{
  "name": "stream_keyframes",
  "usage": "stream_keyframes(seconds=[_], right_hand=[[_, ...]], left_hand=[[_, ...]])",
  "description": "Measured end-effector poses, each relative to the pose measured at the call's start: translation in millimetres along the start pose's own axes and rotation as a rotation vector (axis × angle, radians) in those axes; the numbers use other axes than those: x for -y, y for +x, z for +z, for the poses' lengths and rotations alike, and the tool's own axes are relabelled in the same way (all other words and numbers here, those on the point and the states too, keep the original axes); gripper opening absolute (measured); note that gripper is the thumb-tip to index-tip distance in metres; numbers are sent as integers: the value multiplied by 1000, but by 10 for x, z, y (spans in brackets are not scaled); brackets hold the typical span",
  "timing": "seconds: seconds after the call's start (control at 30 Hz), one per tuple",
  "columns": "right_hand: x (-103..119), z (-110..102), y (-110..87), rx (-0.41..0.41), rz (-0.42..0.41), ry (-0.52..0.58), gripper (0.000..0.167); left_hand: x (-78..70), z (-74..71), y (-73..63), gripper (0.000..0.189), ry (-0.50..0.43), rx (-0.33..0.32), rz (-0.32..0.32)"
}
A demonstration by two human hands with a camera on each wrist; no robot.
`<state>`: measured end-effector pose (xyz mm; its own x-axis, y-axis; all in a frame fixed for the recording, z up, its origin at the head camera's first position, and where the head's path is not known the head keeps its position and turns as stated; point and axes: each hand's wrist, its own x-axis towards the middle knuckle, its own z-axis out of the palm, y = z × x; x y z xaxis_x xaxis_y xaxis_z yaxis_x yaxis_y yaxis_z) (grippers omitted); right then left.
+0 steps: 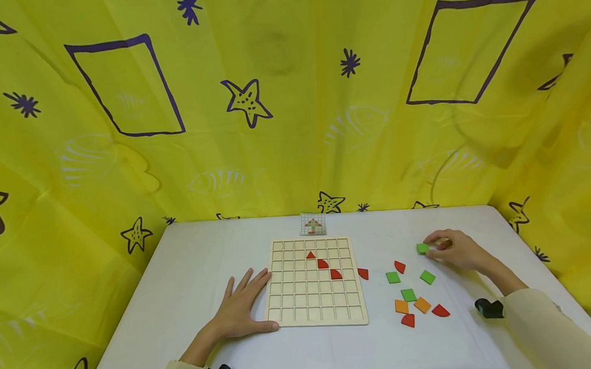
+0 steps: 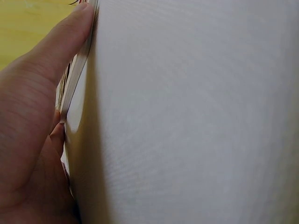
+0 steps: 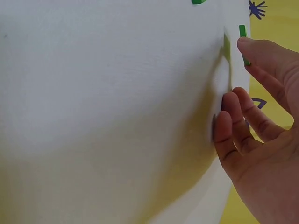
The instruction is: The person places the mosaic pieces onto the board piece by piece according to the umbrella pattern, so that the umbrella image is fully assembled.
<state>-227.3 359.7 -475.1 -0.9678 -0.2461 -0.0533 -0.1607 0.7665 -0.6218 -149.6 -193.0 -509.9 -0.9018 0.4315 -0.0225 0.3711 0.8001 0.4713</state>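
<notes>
So the right hand (image 1: 454,248) has a green square (image 1: 422,248) pinched between thumb and fingers, over toward the far right corner of the table (image 1: 218,238). From the right wrist view the tile looks like it's up off the surface. Left hand (image 1: 239,314) isn't gripping anything, fingers spread, index tip and thumb touching the left edge of the grid board (image 1: 302,304), probably to steady it. The hands are well apart, one either side of the board.

The board sits mid-table, with a small pattern card (image 1: 313,226) beyond it at the table's far edge. Only three pieces are in the cells: a red triangle (image 1: 311,255) and two red quarter-rounds (image 1: 336,274) stepping down to the right. One more red piece (image 1: 363,274) lies right by the board's right edge, and the loose pile is off toward the table's right edge, green, orange and red.

I'd call this the pick-up step, early days. Next move, imo, calls for keeping that pinch, carrying the tile left over the board, and squaring it to a cell, checking the card for which one.
</notes>
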Motion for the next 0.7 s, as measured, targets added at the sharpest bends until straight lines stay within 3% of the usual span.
stream_keyframes(seconds=[0.7], right_hand=[[328, -305, 22, -66, -81, 39, 33]], left_hand=[[-11, -7, -3, 115, -15, 3, 1]])
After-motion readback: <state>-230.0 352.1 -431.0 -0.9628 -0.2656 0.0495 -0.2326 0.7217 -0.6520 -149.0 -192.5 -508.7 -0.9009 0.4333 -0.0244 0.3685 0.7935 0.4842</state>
